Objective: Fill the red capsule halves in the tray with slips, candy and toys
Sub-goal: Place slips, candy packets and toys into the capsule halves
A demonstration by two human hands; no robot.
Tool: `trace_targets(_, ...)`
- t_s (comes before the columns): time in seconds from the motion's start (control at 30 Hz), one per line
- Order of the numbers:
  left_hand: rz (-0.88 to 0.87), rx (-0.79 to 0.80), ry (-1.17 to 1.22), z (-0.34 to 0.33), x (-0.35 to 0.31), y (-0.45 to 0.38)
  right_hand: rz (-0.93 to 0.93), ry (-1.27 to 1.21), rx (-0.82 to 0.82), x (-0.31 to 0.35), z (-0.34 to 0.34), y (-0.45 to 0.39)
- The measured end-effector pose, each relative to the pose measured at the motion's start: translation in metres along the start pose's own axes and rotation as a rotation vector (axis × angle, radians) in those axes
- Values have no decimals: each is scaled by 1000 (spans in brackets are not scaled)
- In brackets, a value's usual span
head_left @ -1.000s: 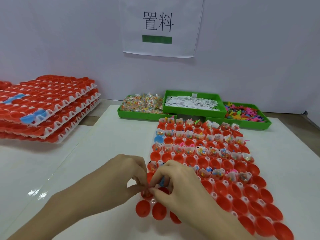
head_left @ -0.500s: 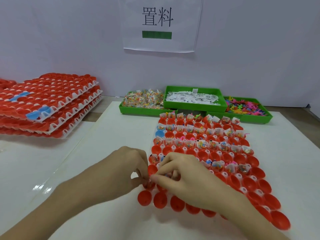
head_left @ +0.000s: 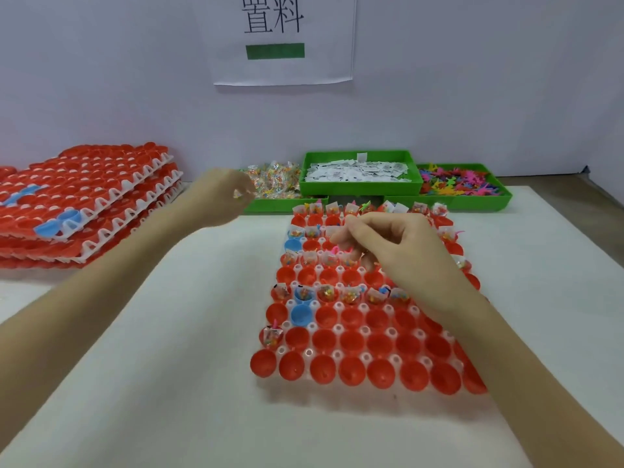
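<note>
Red plastic capsule halves (head_left: 351, 341) sit open side up in a white moulded tray (head_left: 363, 357) on the white table (head_left: 169, 349), toward its right side. Rows at the far end of the tray hold candy packets, white slips and small toys; the three nearest rows are mostly unfilled, apart from one filled cup at the left end. Two blue capsule halves (head_left: 302, 314) stand near the tray's left edge.

Left hand (head_left: 224, 194) is raised above the table, just before the green bin of candy packets (head_left: 273, 179) at the far edge. Its grip is a pinch of curled fingers on a small object; blur prevents identification. Right hand (head_left: 388, 246) hovers over the middle rows of the tray, fingers loosely curled; whether that grip holds anything cannot be told.

Green bin of white paper slips (head_left: 359, 170) stands raised at the far edge, with the green bin of coloured plastic toys (head_left: 459, 184) to its right. Stacked trays of red capsule halves (head_left: 84, 201) occupy the far left corner. White paper sign (head_left: 283, 38) hangs on the wall.
</note>
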State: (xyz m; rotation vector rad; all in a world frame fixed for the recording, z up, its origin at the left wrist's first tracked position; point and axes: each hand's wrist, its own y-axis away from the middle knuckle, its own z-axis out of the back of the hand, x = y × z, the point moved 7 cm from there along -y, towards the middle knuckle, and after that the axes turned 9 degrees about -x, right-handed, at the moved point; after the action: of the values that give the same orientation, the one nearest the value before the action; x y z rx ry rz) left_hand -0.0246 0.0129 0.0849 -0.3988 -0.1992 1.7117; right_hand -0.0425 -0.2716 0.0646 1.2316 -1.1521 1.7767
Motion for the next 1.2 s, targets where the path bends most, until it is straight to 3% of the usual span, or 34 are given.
trace_targets(0.1, 42, -9, -96, -36, 27, -42, -31, -41, -65, -6, 11, -4)
trace_targets(0.27, 11, 107, -26, -73, 38, -68, -80, -94, -156, -15, 27, -7)
trace_targets(0.4, 28, -32, 1, -66, 35, -78, -115, -152, -191, -20, 33, -12)
trace_targets(0.67, -70, -119, -24, -52, 21, -74, -107, -171, -205, -17, 38, -11)
trace_targets(0.87, 30, -191, 42, -41, 33, -70, -130, -204, -216, -16, 44, -12)
trace_targets(1.07, 152, -611, 510, -8, 15, -28, -148, -249, -227, -19, 58, -15)
trace_targets(1.2, 182, -556, 908, -20, -23, 22, -148, -227, -219, -19, 63, -17)
